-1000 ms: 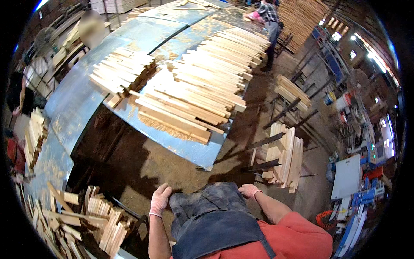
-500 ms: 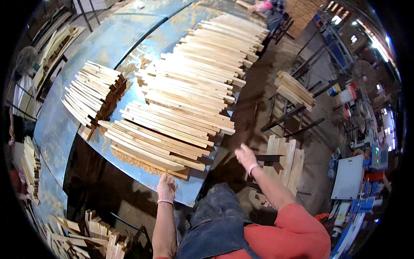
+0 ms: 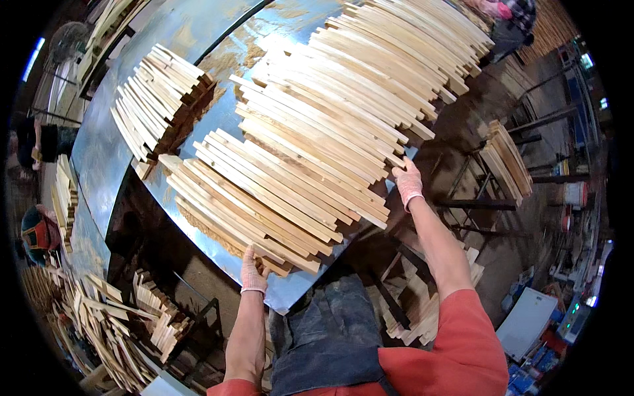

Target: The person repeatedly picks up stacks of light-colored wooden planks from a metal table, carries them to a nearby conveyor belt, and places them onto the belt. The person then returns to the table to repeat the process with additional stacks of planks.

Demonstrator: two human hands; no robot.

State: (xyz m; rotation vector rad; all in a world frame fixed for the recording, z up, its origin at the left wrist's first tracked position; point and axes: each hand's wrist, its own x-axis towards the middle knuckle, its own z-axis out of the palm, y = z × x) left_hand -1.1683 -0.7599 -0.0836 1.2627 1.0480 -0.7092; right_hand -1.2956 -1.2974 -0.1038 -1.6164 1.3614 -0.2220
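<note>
Rows of pale wooden strips [image 3: 310, 155] lie side by side across a blue metal table [image 3: 290, 294]. At the near edge, my left hand [image 3: 253, 272], in a light knit glove, is closed at the side of the nearest wooden strip [image 3: 228, 232]. Its thumb points up along the wood, and its fingertips are partly hidden. Farther right, my right hand [image 3: 408, 183], gloved too, has its fingers bent on the end of a strip [image 3: 395, 160] in the middle of the layer. The strip ends there are uneven and jut past the table's right edge.
Another stack of strips [image 3: 155, 99] sits left on the table beside sawdust. Loose offcuts [image 3: 105, 317] are piled at lower left. On the right stand a metal rack with boards [image 3: 505, 162] and more boards [image 3: 419, 297] low beside me. Other people are at the far right and left.
My right hand has gone forward from open air beside the table to the strip ends. My left hand stays by the near strip. The view has shifted.
</note>
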